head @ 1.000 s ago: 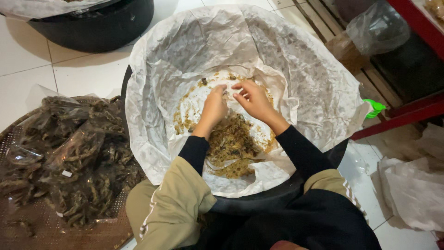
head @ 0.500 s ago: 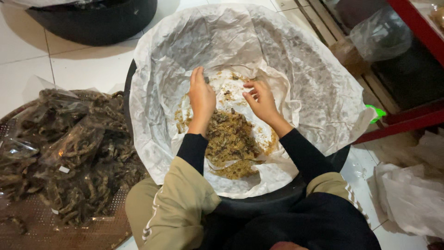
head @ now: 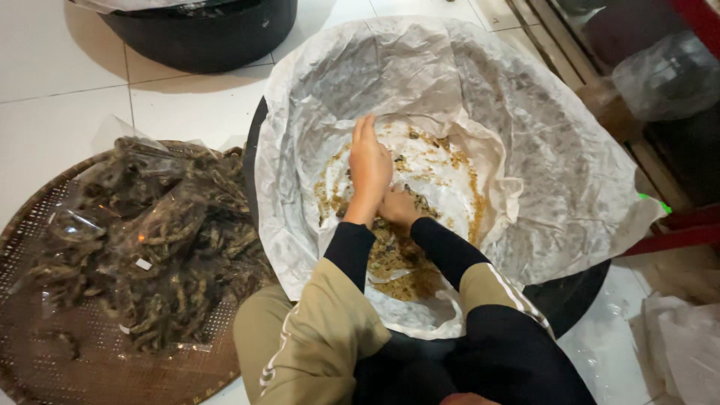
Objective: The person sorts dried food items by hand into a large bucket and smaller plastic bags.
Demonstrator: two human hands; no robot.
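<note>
A large round black tub (head: 577, 300) fills the middle of the frame, lined with crumpled white paper (head: 525, 127) that laps over its rim on every side. At the bottom of the lining lies a loose heap of yellowish-brown dried crumbs (head: 397, 259), thickest toward the lower centre and scattered thinly up the paper toward the middle of the frame.

The left hand (head: 369, 166) reaches into the tub with its fingers stretched out flat and held together, the palm turned down and toward the right, resting on or just over the crumbs; it grips nothing that can be seen. The right hand (head: 399, 208) sits just below and to the right of it, touching the left wrist, pressed low into the crumbs. Its fingers are tucked under the left hand, so whether it is open or curled around anything cannot be told. Both arms wear black sleeves under tan ones.

At the left of the frame a round woven bamboo tray (head: 52, 352) rests on the white tiled floor, holding a pile of clear plastic bags (head: 150, 240) packed with dark dried strips. At the upper left stands a second black tub (head: 210, 34), its contents out of sight. At the lower right lies more crumpled white plastic (head: 686, 337).
</note>
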